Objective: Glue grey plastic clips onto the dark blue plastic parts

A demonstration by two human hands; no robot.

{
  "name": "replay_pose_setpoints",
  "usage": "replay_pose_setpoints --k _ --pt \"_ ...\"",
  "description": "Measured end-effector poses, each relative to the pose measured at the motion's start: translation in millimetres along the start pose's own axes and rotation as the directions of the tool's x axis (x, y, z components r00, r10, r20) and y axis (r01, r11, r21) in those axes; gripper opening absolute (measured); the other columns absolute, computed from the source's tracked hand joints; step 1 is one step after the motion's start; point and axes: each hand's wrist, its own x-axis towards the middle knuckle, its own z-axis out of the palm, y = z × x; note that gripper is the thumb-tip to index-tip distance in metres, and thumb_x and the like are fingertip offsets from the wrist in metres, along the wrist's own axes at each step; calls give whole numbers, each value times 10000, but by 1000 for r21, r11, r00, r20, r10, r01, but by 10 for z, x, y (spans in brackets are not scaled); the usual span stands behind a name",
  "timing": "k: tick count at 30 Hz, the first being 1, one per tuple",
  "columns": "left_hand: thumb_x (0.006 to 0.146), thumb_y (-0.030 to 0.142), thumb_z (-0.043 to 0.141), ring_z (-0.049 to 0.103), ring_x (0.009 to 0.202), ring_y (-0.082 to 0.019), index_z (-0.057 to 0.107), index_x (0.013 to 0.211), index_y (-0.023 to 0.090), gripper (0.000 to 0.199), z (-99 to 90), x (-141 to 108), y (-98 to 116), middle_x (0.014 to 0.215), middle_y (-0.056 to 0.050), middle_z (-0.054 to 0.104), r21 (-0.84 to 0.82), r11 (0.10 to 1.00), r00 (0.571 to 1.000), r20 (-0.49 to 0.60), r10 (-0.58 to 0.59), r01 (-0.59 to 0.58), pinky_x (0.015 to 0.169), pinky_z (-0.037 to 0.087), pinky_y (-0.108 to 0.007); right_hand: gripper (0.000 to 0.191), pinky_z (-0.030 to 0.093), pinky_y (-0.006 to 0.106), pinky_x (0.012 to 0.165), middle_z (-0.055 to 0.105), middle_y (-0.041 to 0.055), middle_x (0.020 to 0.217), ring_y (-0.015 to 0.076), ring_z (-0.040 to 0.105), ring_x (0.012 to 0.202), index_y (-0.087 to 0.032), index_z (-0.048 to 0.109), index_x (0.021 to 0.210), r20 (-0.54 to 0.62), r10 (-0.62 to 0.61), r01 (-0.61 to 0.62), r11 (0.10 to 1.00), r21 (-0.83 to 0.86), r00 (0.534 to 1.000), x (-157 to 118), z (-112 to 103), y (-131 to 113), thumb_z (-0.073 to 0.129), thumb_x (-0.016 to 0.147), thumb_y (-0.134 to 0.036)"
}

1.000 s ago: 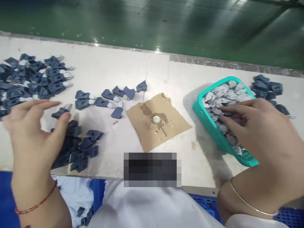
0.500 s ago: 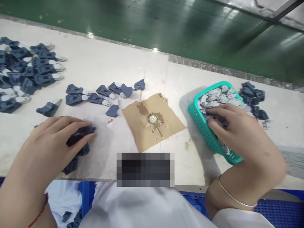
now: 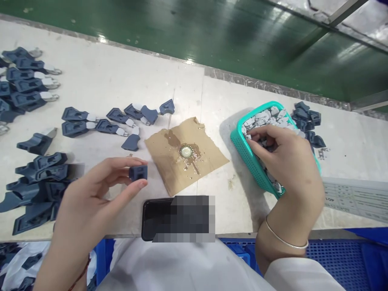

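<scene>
Blue piece: pinched between thumb and fingers of my left hand, just outside the left edge of the cardboard on the desk. I judge the fingertip pinch is meant to leave its end uncovered.
Piece's look: small, blocky, dark and matte, with a squarish recess in the end facing me.
Right hand: bent over the teal basket, fingers among the grey pieces; from my view I cannot tell whether it grips one.
Basket's place: on the desk off the cardboard's right corner, probably for easy reach.
Cardboard's load: a metal cap near its middle, amid wet stains; I'd guess the sheet shields the desk.
Near pile: more blue pieces by the desk's near edge, beside my left hand, likely for reach.
Pale-tipped row: blue pieces beyond my left hand, toward the desk's far edge.
Phone: black, partly masked, at the desk's near edge.
</scene>
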Motion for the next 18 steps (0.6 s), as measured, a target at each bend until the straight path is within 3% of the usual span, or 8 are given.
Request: replay_pose_setpoints --k 4,7,12,14,18 --pt "889 456 806 701 736 -167 756 1015 297 209 91 24 -16 974 -5 767 -244 965 991 112 -75 101 719 610 -289 91 504 352 676 748 50 820 201 659 721 -220 747 928 -33 23 -14 969 247 999 -32 -15 -28 722 872 -287" --pt "934 432 758 657 656 -140 783 1022 272 185 153 40 -7 938 -32 750 -351 926 983 156 -93 143 579 565 -249 52 565 358 742 789 55 899 209 730 809 -223 768 910 -89 -9 56 839 542 996 -79 -6 -101 762 861 -209" --pt "918 413 787 741 757 -149 817 1059 307 179 222 42 -58 914 -25 773 -431 867 957 247 -153 250 648 619 -198 218 616 338 692 761 6 757 190 735 711 -266 842 1009 -178 -21 145 680 718 984 -177 6 -258 806 851 -120" --pt "913 427 797 772 781 -165 821 1092 317 211 235 52 -111 935 -28 799 -452 864 954 282 -98 222 697 651 -210 232 646 343 702 767 -9 740 198 757 729 -303 849 1053 -130 -43 128 616 777 991 -209 25 -315 815 871 -164" --pt "919 396 798 814 915 -205 817 1134 336 224 265 78 -174 1038 -24 828 -468 860 929 370 -20 205 763 678 -227 105 675 317 676 814 -2 826 190 791 770 -320 848 1025 91 -91 -35 489 872 992 -249 124 -429 766 959 -321"
